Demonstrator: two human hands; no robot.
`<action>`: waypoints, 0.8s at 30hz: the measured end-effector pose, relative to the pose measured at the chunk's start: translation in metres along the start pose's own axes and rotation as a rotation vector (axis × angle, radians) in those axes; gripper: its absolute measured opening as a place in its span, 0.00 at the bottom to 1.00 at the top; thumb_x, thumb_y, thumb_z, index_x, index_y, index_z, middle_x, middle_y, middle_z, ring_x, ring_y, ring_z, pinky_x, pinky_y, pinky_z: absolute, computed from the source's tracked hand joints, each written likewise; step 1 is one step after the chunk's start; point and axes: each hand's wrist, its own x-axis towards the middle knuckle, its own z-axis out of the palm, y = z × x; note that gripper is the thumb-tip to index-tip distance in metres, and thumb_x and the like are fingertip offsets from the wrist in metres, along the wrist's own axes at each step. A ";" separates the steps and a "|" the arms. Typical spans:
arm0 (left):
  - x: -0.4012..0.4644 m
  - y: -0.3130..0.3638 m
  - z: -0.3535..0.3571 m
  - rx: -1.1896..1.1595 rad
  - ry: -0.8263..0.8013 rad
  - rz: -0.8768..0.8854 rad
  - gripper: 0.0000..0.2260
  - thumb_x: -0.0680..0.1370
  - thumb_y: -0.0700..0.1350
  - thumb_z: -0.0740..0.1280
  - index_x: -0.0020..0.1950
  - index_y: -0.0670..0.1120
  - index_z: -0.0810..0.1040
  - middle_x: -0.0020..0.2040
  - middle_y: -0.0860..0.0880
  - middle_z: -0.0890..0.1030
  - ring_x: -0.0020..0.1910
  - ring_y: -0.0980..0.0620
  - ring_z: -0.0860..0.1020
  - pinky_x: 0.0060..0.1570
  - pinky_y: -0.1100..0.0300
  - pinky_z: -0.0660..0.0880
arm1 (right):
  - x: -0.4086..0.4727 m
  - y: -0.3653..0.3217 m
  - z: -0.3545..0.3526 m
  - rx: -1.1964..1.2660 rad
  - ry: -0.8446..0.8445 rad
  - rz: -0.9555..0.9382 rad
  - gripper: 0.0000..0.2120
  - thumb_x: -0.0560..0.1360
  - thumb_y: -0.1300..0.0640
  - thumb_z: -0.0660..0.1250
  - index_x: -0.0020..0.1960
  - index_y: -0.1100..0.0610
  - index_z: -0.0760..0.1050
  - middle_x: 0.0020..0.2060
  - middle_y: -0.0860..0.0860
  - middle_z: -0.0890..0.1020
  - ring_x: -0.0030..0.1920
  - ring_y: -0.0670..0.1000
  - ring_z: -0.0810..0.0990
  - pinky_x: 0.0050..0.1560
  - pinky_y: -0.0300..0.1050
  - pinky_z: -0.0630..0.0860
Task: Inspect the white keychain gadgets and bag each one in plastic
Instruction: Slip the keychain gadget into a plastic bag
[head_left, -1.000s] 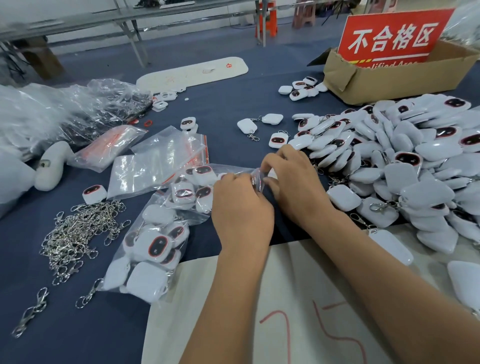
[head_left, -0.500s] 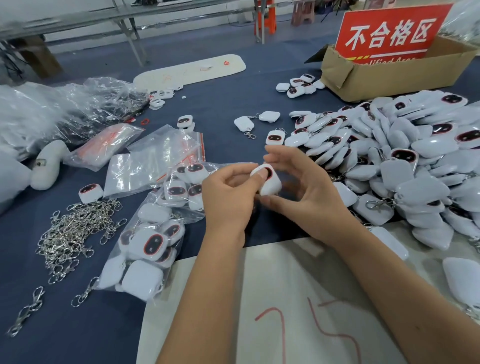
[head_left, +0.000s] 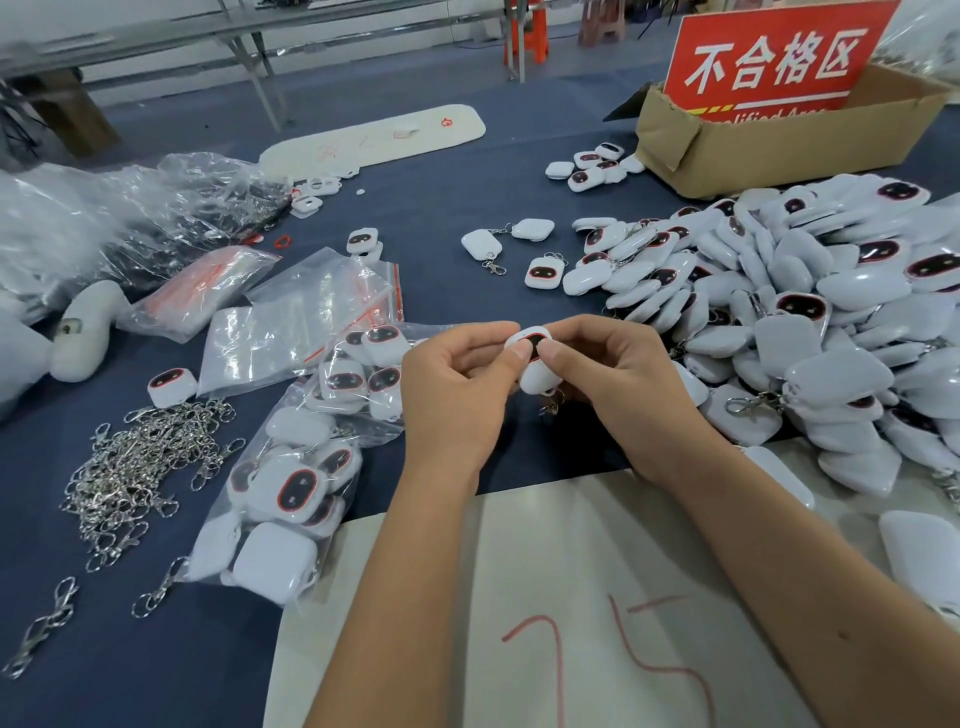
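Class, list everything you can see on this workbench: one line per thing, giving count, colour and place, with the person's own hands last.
held gadget: one, white with dark face, between both hands
loose gadget pile: many, white, right side
bagged gadgets: several, white in clear plastic, left of the hands
empty bags: a few, clear with red strip, centre left
metal clasps: a heap, silver, near left
cardboard box: one, brown, far right
red sign: one, red with white characters, in the box
table: one, dark blue
left hand: pinches the gadget
right hand: pinches the gadget
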 end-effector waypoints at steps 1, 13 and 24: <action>0.000 0.000 0.000 0.000 -0.004 0.004 0.07 0.76 0.41 0.77 0.54 0.45 0.87 0.45 0.49 0.88 0.45 0.52 0.87 0.47 0.58 0.82 | 0.000 0.000 0.000 0.005 0.006 0.003 0.06 0.82 0.61 0.69 0.52 0.57 0.86 0.41 0.55 0.88 0.40 0.49 0.84 0.44 0.48 0.83; -0.001 0.000 0.002 0.004 -0.002 -0.034 0.05 0.75 0.38 0.77 0.46 0.48 0.87 0.40 0.49 0.88 0.42 0.52 0.85 0.49 0.55 0.82 | 0.001 0.002 -0.001 -0.009 0.026 -0.024 0.06 0.80 0.60 0.70 0.50 0.53 0.86 0.44 0.54 0.88 0.42 0.49 0.84 0.48 0.49 0.84; 0.001 -0.003 -0.001 -0.040 -0.049 -0.092 0.06 0.77 0.39 0.75 0.53 0.45 0.88 0.43 0.46 0.88 0.40 0.51 0.83 0.43 0.58 0.78 | 0.001 0.000 0.001 0.024 0.033 0.007 0.06 0.81 0.61 0.70 0.49 0.54 0.86 0.40 0.53 0.87 0.40 0.50 0.84 0.44 0.46 0.84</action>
